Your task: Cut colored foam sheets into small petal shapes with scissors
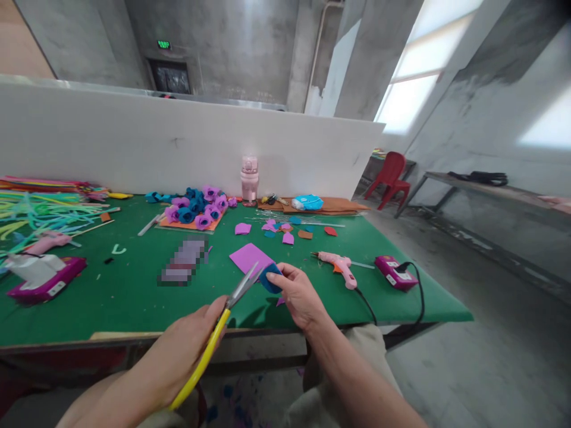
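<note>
My left hand (190, 336) is wrapped round yellow-handled scissors (206, 358), and their blades point up and to the right, slightly apart. Between the thumb and fingers of my right hand (300, 295) is a small dark-blue felt-like piece (270, 280) with a rounded edge. The blade tips are right beside that piece; whether they touch it I cannot tell. Behind the blades lies a flat purple sheet (248, 255) on the green table (147, 321). Small cut pieces in purple, blue, brown and red, such as a purple petal shape (288, 238), are scattered beyond it.
A pink glue gun (341, 266) and a magenta power strip (395, 273) lie to the right. Purple and blue flowers (196, 208) sit at the back left near a pink bottle (250, 181). Colourful pipe cleaners (49, 208) and another power strip (47, 288) occupy the left.
</note>
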Tool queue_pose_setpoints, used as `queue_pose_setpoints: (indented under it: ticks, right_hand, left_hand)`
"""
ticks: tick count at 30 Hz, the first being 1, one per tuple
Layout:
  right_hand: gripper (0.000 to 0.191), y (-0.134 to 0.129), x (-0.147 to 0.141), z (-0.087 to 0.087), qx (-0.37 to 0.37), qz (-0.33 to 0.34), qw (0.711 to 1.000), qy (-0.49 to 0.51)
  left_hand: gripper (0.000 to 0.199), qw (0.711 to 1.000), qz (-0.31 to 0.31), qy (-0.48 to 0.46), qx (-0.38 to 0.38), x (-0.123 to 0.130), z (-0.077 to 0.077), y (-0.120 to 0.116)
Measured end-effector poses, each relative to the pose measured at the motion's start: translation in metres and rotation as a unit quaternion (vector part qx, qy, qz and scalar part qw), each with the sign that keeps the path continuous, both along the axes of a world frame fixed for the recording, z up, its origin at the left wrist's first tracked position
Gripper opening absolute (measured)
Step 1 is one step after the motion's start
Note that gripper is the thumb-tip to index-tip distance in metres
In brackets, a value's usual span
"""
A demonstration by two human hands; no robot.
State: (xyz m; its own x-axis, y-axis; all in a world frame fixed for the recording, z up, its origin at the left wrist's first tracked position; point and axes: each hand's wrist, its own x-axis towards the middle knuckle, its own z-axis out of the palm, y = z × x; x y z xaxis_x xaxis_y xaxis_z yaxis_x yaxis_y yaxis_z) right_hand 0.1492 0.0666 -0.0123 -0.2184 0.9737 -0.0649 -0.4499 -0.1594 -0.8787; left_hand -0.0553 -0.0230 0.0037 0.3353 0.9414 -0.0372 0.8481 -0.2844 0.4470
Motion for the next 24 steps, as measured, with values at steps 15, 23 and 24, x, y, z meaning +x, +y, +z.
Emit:
queue_pose_setpoints:
  ticks: [15,23,24]
  right_hand:
    - [0.024,-0.001,0.000,0.000,0.018,0.026,1.000,-0.002]
    - [0.023,-0.001,0.000,-0.001,0.022,0.036,0.999,0.003]
    - [0.023,-0.001,0.000,-0.001,0.023,0.036,0.999,0.005]
  left_hand:
    - [0.049,0.998,-0.037,0.039,-0.024,0.000,0.003,0.006]
    - [0.051,0.999,-0.026,0.038,-0.029,0.003,0.008,0.008]
    - [0.051,0.998,-0.025,0.038,-0.032,0.004,0.009,0.008]
